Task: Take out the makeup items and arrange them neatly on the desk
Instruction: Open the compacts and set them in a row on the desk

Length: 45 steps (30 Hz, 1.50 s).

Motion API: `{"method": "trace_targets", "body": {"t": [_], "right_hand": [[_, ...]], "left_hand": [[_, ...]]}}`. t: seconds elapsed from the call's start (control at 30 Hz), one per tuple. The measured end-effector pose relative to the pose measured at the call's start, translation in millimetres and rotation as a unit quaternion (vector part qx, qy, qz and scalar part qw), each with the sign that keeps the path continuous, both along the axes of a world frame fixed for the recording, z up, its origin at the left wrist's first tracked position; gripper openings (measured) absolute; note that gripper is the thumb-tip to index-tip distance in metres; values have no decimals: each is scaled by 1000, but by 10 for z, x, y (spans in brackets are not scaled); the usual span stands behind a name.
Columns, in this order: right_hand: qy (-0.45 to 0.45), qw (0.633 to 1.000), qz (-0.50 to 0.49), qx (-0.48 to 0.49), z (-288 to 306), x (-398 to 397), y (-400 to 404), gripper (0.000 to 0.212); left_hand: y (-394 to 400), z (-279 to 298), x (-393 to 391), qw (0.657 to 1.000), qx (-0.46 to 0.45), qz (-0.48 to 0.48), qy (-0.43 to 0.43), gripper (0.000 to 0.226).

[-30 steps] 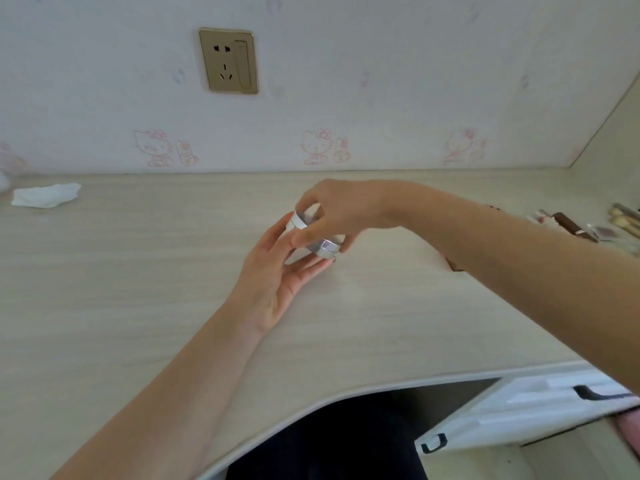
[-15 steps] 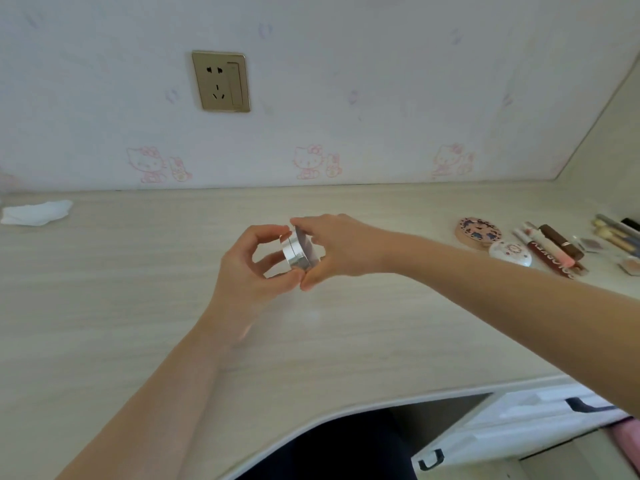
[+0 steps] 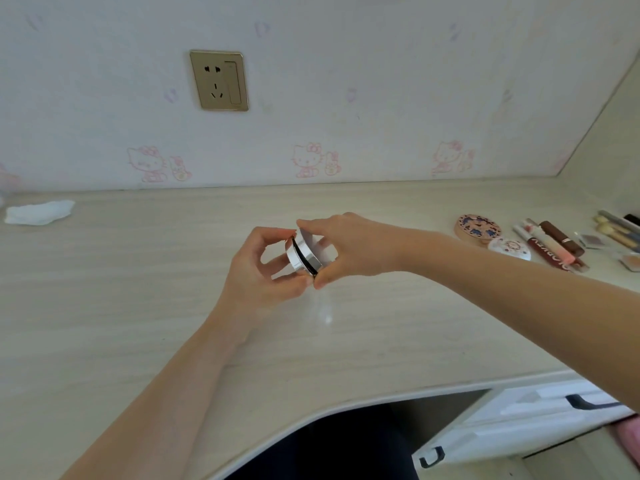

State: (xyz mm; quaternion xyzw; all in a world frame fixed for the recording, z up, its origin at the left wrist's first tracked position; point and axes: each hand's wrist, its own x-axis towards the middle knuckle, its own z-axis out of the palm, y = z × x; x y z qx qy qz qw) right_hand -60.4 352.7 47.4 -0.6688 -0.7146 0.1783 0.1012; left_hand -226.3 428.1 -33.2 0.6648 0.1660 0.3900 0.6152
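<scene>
Two hands meet above the bench (image 3: pixel 138 306): left hand (image 3: pixel 263 271) and right hand (image 3: pixel 349 247) both pinch a round silver compact (image 3: pixel 304 256), held on edge, lifted off the surface. Farther right lie a patterned compact (image 3: pixel 478 227) and lip gloss tubes (image 3: pixel 547 242); a crumpled tissue (image 3: pixel 40 212) rests far left, near the wall
</scene>
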Motion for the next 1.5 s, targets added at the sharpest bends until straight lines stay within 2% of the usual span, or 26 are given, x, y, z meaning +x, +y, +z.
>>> {"method": "trace_targets", "body": {"t": [0.13, 0.2, 0.3, 0.47, 0.57, 0.63, 0.67, 0.77, 0.83, 1.07, 1.13, 1.27, 1.33, 1.5], "right_hand": [[-45, 999, -8, -6, 19, 33, -1, 70], [-72, 997, -6, -11, 17, 23, 6, 72], [-96, 995, -2, -14, 23, 1, 20, 70], [-85, 996, 0, -10, -19, 20, 60, 54], [-54, 998, 13, -6, -57, 45, 86, 24], [-39, 999, 11, -1, -75, 80, 94, 19], [-35, 999, 10, 3, -79, 88, 93, 19], [-41, 999, 0, 1, -77, 117, 117, 45], [-35, 999, 1, 9, -51, 112, 144, 45], [41, 998, -22, 41, 37, 100, 209, 32], [86, 994, -55, 39, 43, 86, 218, 35], [109, 990, -80, 32, 51, 60, 211, 50], [155, 984, -91, 18, 32, 82, 201, 56], [300, 948, -94, -42, -59, 142, 170, 49]], "left_hand": [[8, -24, -11, 995, 69, 42, 63, 65], [-1, -32, -11, 982, 123, 82, 119, 74], [-15, -70, -14, 965, 156, 109, 178, 85], [26, -98, -37, 957, 156, 121, 214, 83], [44, -75, -59, 957, 163, 106, 218, 65], [59, -85, -59, 956, 166, 99, 220, 66], [65, -92, -63, 956, 166, 99, 221, 67], [78, -90, -77, 953, 178, 101, 223, 66], [82, -87, -90, 953, 183, 103, 218, 58], [87, -59, -100, 973, 113, 99, 175, 61], [95, -57, -97, 976, 96, 90, 172, 67], [87, -40, -99, 983, 66, 81, 153, 69], [82, -20, -109, 984, 63, 82, 143, 67], [70, 7, -130, 987, 70, 64, 131, 64]]}}
